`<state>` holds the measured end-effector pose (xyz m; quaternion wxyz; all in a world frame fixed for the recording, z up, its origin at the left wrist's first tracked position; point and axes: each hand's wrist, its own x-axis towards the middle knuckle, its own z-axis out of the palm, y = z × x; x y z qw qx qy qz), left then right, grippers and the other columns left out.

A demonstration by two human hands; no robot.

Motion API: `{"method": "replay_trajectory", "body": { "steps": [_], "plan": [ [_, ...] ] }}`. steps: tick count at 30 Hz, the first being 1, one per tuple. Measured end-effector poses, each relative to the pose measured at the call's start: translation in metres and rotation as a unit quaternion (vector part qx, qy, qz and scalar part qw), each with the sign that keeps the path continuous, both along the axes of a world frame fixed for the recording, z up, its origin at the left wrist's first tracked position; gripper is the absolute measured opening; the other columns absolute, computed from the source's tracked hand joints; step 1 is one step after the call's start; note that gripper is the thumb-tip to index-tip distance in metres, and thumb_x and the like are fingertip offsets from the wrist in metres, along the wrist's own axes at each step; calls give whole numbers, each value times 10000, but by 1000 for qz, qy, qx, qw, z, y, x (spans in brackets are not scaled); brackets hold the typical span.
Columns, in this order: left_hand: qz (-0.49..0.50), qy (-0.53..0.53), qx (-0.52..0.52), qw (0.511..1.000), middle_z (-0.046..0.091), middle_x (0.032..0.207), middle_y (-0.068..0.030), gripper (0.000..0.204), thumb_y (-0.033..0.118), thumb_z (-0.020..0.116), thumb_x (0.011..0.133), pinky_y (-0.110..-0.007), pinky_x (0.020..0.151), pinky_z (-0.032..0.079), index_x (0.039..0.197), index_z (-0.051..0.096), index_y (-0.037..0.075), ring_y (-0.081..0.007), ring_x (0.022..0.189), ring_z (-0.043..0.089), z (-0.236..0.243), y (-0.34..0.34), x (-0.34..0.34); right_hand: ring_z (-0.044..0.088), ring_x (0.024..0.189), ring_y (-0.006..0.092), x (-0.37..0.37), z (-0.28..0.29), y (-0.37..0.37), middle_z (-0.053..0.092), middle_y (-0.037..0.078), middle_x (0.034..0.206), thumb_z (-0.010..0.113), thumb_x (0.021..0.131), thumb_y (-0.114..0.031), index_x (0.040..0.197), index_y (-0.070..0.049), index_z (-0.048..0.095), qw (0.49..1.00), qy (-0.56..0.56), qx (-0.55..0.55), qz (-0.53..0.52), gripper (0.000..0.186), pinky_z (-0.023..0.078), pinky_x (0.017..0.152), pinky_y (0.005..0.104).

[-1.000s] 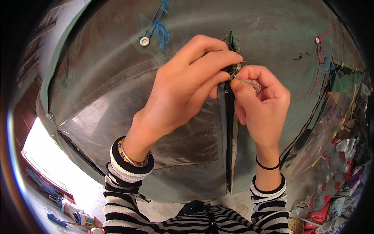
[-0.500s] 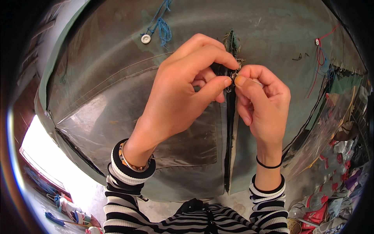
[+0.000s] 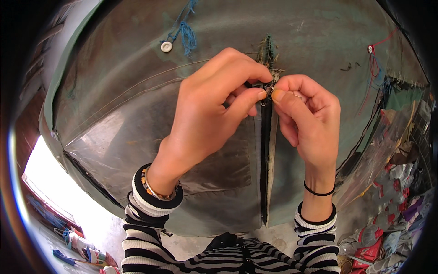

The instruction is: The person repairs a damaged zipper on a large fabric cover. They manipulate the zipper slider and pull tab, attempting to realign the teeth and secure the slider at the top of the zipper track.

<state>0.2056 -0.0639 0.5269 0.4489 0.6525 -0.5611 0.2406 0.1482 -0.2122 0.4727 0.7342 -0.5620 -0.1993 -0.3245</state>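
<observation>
- Weathered green-grey fabric [image 3: 319, 55] is filling most of the frame, curving toward the rim in my fisheye view, with concrete floor [image 3: 280, 235] showing below it.
- Dark zip strip [image 3: 263, 173] is running from upper centre to lower centre, its top end sitting between both hands.
- Left hand [image 3: 200, 109] is bending in from the left; its thumb and index fingers are standing narrowly apart at the strip. I am seeing dark material in that gap, but I cannot tell whether they are gripping it.
- Right hand [image 3: 308, 112] is pinching, thumb against index finger, on a small metal piece [image 3: 272, 88] just beside the left fingertips. I am judging that such a fine pinch is suiting so little a part, and that the left hand is probably steadying the strip.
- Both hands are meeting from opposite sides, likely so that each is bearing on its own edge.
- Frayed threads [image 3: 268, 51] are sticking up just above the fingers and may be getting in the way; the fingers themselves are hiding most of the metal piece from me.
- Blue cord [image 3: 187, 39] and a white button [image 3: 166, 46] are hanging at upper left, red cord [image 3: 375, 67] at upper right, all well apart from the hands.
- Clear plastic sheeting [image 3: 365, 176] and a heap of bottles [image 3: 367, 236] are crowding the lower right.
</observation>
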Motion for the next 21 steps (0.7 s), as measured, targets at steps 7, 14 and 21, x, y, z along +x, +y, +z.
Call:
{"method": "replay_trajectory", "body": {
  "steps": [7,14,21],
  "plan": [
    [-65,-64,-20,996,610,790,-55,100,-80,648,819,-237,503,442,864,632,9,-107,556,577,0,4,12,430,469,-4,-4,-1,3,565,-33,652,606,919,-21,916,47,617,1000,-8,11,-10,69,289,399,175],
    [-48,4,-17,999,602,767,-63,72,-64,624,835,-244,502,437,856,617,4,-118,550,585,-3,2,11,481,574,-25,-9,-1,21,611,-24,712,624,893,19,906,38,615,994,-37,9,-102,25,347,473,149],
    [-40,-63,12,997,563,751,-76,75,-67,608,838,-273,500,437,850,588,4,-155,553,574,6,3,5,447,583,-35,-4,-6,24,589,-49,672,617,882,41,839,17,595,967,-53,-80,-236,54,330,484,148]
  ]
}}
